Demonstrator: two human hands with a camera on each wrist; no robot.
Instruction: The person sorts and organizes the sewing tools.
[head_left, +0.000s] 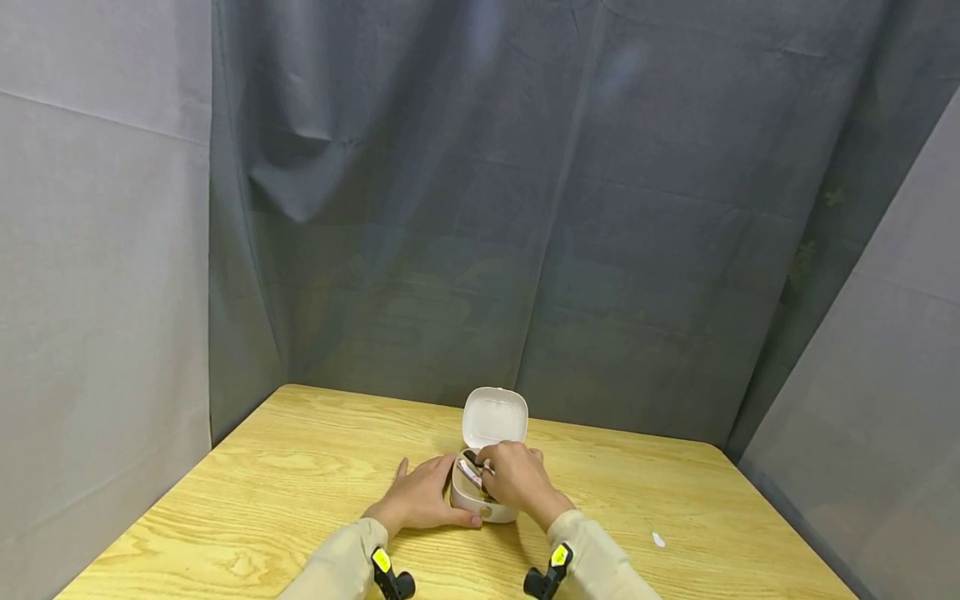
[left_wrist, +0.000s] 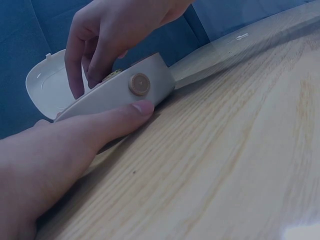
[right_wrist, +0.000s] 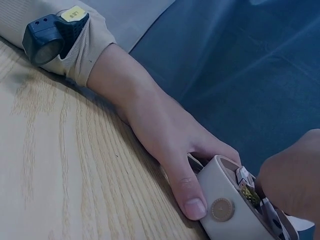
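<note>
Head view: left hand [head_left: 420, 497] lies flat, bracing the box [head_left: 480, 507] at 9 o'clock; right hand [head_left: 517, 477] pinches inside, go gently.

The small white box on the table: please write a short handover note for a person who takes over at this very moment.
Left hand: rests flat on the table, thumb pressed against the front wall of the white box, steadying it.
Right hand: over the open box, fingers curled down into it among the small items; whether it grips one I cannot tell.
Lid: hinged open, standing upright behind the box.
A small white scrap lies apart on the table, to the right.
Done: box opened.
Left: probably finishing with the contents, then shutting the lid.
</note>
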